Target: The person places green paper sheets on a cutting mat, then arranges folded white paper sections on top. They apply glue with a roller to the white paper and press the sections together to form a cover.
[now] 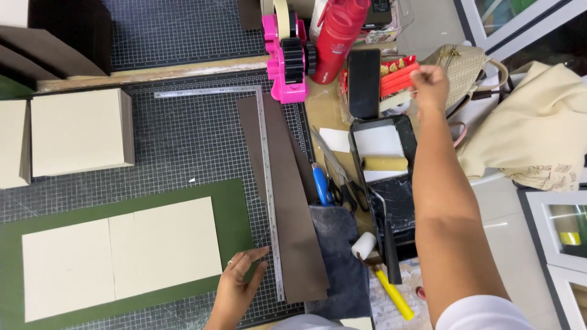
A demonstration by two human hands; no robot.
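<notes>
Here the work looks like bookbinding or box covering, at the stage between laying boards and fetching the next tool. The left hand (235, 287) rests flat, fingers spread and holding nothing, on the right edge of the green sheet (235, 211), which lies on the cutting mat (183, 134) at near left. Two pale boards (119, 256) sit side by side on that sheet, touching or nearly so. Just right of the hand, a steel square (269, 183) runs near to far, lying over brown strips (293, 232).

The right hand (431, 85) is stretched to the far right, fingers pinched on a thin pale object among the red cutters (397, 76) in a clear holder; what exactly it grips is hard to tell. Near its forearm stands a black tray (384, 165) with a roller (385, 163) in it, and a dark phone (364, 82) just left of the cutters.

I judge that the step in hand is picking a tool while the left hand steadies the sheet. The next move would call for bringing that tool back over the tray without knocking the roller, keeping the sheet from shifting under the boards.

Much is unclear. The pinched item is small and blurred. The near end of the brown strips is cut off by the grey cloth (333, 238) and the frame edge. Scissors (324, 183) lie partly under clutter. A pink tape dispenser (287, 55) and a red bottle (336, 36) at the far side are cropped at the top, and the stacked boards (76, 131) at far left run out of view.
</notes>
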